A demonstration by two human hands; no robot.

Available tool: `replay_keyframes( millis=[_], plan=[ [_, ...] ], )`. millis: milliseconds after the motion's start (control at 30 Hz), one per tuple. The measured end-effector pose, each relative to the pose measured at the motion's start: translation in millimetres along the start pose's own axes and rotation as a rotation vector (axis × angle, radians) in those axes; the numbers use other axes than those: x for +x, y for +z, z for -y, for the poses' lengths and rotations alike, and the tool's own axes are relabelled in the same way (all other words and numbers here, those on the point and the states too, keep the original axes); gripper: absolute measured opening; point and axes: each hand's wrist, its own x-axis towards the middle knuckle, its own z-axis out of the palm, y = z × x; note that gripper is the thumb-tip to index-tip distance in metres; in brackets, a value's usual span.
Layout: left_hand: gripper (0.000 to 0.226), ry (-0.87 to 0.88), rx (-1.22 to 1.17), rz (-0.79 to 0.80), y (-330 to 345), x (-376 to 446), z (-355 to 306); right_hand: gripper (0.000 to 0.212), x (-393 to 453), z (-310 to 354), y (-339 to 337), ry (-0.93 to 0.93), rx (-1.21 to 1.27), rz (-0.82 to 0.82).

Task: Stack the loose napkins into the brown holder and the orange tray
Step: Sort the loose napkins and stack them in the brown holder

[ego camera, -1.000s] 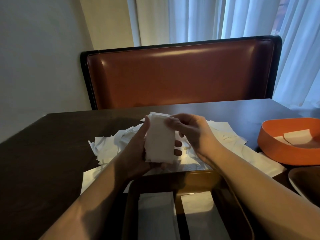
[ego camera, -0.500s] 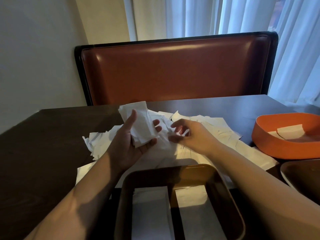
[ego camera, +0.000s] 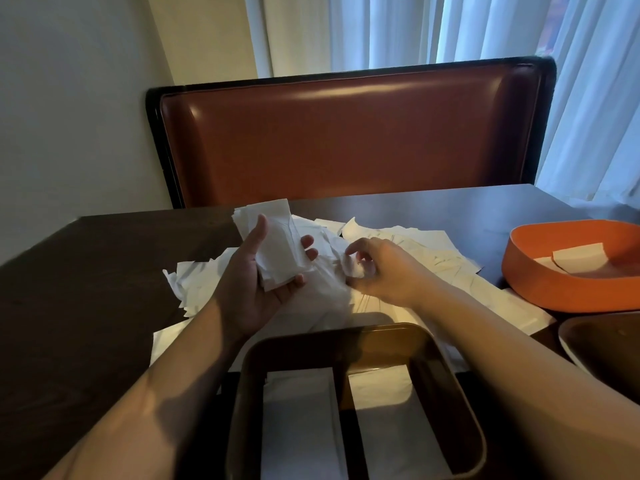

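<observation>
Two hands mid-frame, left hand (ego camera: pixel 263 282) palm up gripping a folded napkin stack (ego camera: pixel 273 244), right hand (ego camera: pixel 377 271) pinching a napkin off the loose pile (ego camera: pixel 408 244) on the table (ego camera: pixel 86 289), brown holder (ego camera: pixel 460 403) bottom centre with two stacks inside, orange tray (ego camera: pixel 540 271) at right edge holding a couple napkins

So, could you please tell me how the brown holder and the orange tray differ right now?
The glossy brown rectangular holder sits nearest the camera; the rounded orange tray sits far right. The brown holder has a centre divider with a flat white napkin stack on each side; the orange tray is undivided, with a few napkins lying askew. Both stand on the dark table and have raised walls.
</observation>
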Motion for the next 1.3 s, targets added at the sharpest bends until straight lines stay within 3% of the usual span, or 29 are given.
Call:
replay_keyframes(
  millis=[167,333,467,633,767,833,900,967,1100,1300],
  plan=[
    [0.051,-0.015,-0.028,0.013,0.6,1.3,1.0,0.020,-0.3,-2.9,2.8,0.009,-0.046,-0.149],
    [0.051,-0.020,-0.033,0.018,0.8,0.8,0.9,0.015,-0.3,-0.6,-1.4,0.050,0.190,-0.297],
    [0.055,-0.012,-0.029,-0.001,-0.1,1.3,1.7,0.013,-3.0,4.6,-8.1,-0.018,0.387,-0.337],
    [0.057,-0.002,0.001,-0.016,-1.7,3.9,3.0,0.018,-12.4,27.9,-15.8,-0.056,0.676,-0.192],
    [0.050,0.032,0.076,-0.048,-2.6,4.3,2.4,0.017,-23.3,47.8,-28.2,-0.100,1.127,-0.006],
    [0.048,0.034,0.096,-0.073,-2.4,4.5,2.2,0.014,-24.6,50.9,-35.7,-0.070,1.397,0.138],
    [0.045,0.040,0.117,-0.060,-1.9,2.1,0.9,0.020,-25.1,54.2,-42.7,-0.110,1.484,0.316],
    [0.054,-0.008,0.127,0.045,-1.9,0.7,0.4,0.020,-26.3,57.5,-46.6,-0.178,1.366,0.394],
    [0.060,-0.134,0.147,0.149,-1.5,-3.0,-1.1,0.008,-21.4,64.5,-34.7,-0.215,0.799,0.040],
    [0.068,-0.136,0.151,0.315,-0.2,-4.9,-0.2,0.014,-12.4,68.3,-23.9,-0.288,0.645,-0.230]
  ],
)
